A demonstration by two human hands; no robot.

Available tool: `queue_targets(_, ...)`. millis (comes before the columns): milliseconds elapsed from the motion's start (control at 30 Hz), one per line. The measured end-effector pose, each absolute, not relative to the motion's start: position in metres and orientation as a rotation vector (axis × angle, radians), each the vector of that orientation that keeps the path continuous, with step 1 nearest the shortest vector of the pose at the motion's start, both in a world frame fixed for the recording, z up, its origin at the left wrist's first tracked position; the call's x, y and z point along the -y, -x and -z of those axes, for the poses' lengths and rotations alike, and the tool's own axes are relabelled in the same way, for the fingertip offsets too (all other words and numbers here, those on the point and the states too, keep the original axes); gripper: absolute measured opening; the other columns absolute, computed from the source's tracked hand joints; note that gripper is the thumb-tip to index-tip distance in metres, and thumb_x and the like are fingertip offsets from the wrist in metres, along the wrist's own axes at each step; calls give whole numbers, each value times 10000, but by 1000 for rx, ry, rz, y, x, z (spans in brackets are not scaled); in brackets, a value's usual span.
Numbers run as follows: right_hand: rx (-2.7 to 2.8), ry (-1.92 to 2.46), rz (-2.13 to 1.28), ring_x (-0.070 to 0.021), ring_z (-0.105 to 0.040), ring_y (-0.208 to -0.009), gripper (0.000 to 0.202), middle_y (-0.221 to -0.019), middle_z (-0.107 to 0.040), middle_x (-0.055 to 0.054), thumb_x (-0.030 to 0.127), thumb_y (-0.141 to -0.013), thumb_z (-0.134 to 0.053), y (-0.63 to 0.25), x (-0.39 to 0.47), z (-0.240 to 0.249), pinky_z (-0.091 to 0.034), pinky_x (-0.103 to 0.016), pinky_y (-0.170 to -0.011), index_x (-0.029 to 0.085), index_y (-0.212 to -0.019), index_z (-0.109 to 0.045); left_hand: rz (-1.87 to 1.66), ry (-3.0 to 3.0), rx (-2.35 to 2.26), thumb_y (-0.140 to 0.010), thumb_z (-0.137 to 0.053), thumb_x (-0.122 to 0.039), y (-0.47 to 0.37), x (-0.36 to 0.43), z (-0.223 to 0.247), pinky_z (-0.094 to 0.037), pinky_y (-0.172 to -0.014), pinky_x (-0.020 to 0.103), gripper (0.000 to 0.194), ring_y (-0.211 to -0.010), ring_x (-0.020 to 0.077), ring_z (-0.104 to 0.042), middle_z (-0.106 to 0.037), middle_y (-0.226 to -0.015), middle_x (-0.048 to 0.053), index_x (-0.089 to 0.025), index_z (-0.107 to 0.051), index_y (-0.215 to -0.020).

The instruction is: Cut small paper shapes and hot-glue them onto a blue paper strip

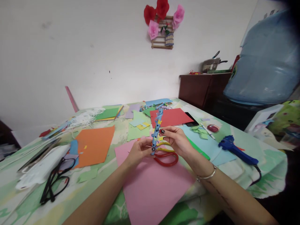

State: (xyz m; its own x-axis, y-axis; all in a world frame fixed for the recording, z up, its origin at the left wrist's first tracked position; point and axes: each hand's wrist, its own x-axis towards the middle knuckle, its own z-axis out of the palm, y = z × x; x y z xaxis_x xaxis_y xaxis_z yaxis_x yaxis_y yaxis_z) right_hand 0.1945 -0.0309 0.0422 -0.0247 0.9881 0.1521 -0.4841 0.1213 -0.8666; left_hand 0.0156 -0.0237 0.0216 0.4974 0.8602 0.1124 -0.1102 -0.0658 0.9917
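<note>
Upright above the table stands a thin blue paper stick [155, 132] with dark spots, curled strips and a small yellow piece on its side. My left hand [141, 152] pinches its lower end between thumb and fingers. Against the stick's right side, higher up, my right hand [176, 139] is closed with its fingertips at the paper; whether a small piece is between them is hidden. Just below both hands, scissors with red and yellow handles [167, 158] lie on a pink paper sheet [157, 190].
An orange sheet [95, 145], black-framed glasses [56, 181] and a white case [43, 168] lie left. A red sheet [172, 117], black phone [191, 119] and green paper scraps [199, 132] lie beyond. To the right are a blue glue gun [237, 150] and a large water bottle [264, 59].
</note>
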Motion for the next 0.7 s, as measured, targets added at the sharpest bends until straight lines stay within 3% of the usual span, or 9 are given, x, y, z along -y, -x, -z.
queue_targets(200,948,765,-1248,-72,-525,-532,144,-641,-651,-3,199,-562,-779,-193,29,-41,-349,-185,-444,157,-671,-694,-882,-1425,-789,-627,-755,-307,-15,24,-24,-476,-581,236,326,-666,141,-590,-671,-822,71,-119,-689,-886)
queue_targets(433,972,841,-1192,-75,-511,-488,152,-639,-670,-21,239,-604,-749,-195,29,-40,-359,-187,-430,158,-715,-685,-866,-1411,-850,-615,-721,-259,-11,24,-28,-401,-458,200,392,-509,99,-523,-662,-699,39,-131,-635,-977)
queue_targets(600,1035,902,-1170,-76,-489,-448,151,-610,-678,-30,239,-602,-739,-195,30,-40,-378,-199,-428,156,-708,-672,-670,-1484,-972,-642,-699,-260,-2,22,-31,-349,-448,185,197,-492,83,-490,-584,-590,15,-110,-667,-766)
queue_targets(700,1082,920,-1141,-78,-492,-449,148,-619,-687,-33,257,-617,-725,-194,30,-41,-374,-198,-423,157,-707,-665,-565,-1454,-1020,-645,-710,-294,3,24,-35,-397,-484,194,212,-537,98,-540,-602,-640,35,-102,-667,-724)
